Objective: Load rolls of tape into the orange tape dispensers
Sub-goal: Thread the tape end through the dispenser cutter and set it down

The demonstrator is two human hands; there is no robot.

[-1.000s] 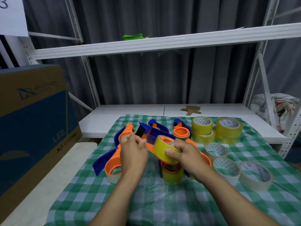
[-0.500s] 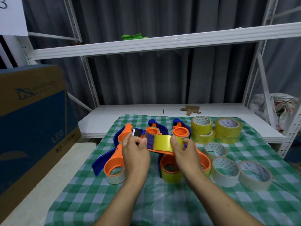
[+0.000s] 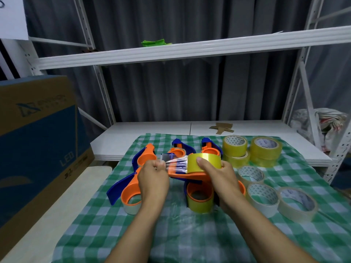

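Orange dispenser [image 3: 188, 175] crosswise, nose leftward

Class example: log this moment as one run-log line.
step: threading tape | left hand: pinches tape end | right hand: holds yellow roll on orange dispenser | spare rolls: on checked cloth

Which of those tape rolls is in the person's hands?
The yellow roll on the raised orange dispenser: the right hand grips it, the left hand pinches its clear strip. The rest sit untouched on the checked cloth.
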